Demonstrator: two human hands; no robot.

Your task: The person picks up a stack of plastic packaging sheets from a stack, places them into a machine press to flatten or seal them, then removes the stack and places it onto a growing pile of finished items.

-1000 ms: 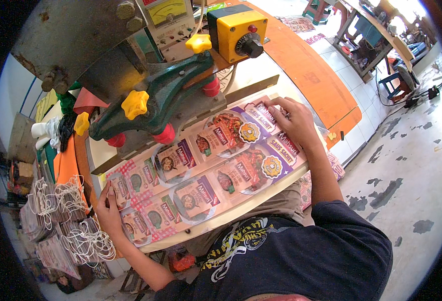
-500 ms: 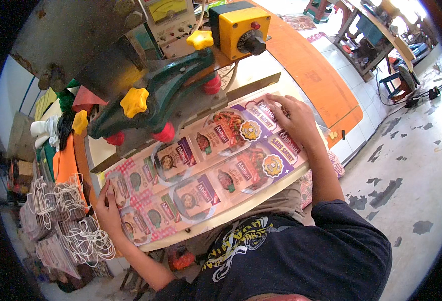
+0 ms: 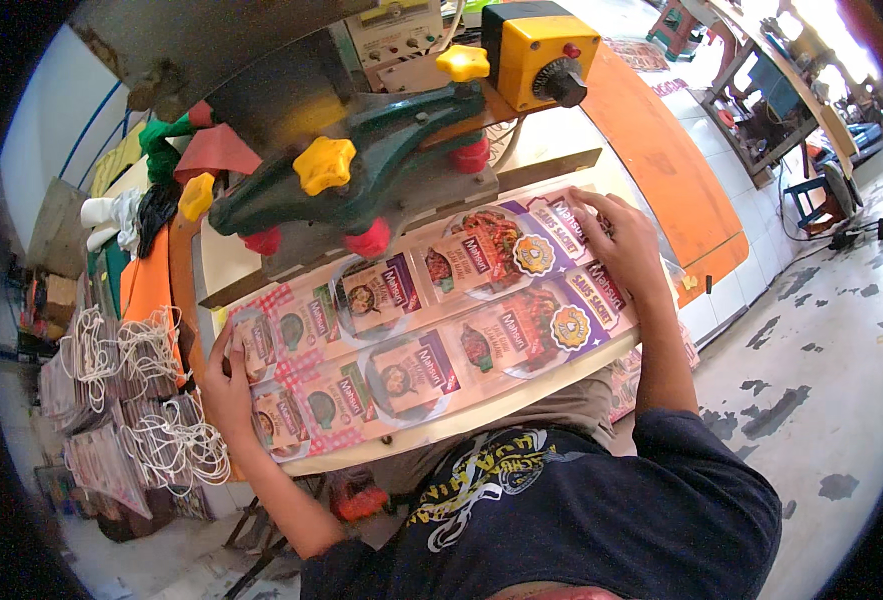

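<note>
The printed sheet (image 3: 411,325) lies flat on the near side of the green press frame (image 3: 386,145), its length slanting from left hand (image 3: 227,392) up to right hand (image 3: 629,248), both touching its ends with bent fingers, pinching or not I can't tell.

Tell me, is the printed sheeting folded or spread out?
Spread out: the printed sheeting lies flat, both rows of pictures facing up, the left hand at one end, the right hand at the other.

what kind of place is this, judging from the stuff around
Probably a small workshop: a heavy machine with a green metal arm and yellow star-shaped knobs, a yellow-and-black control box, and piled bundles with white cords at the left.
</note>
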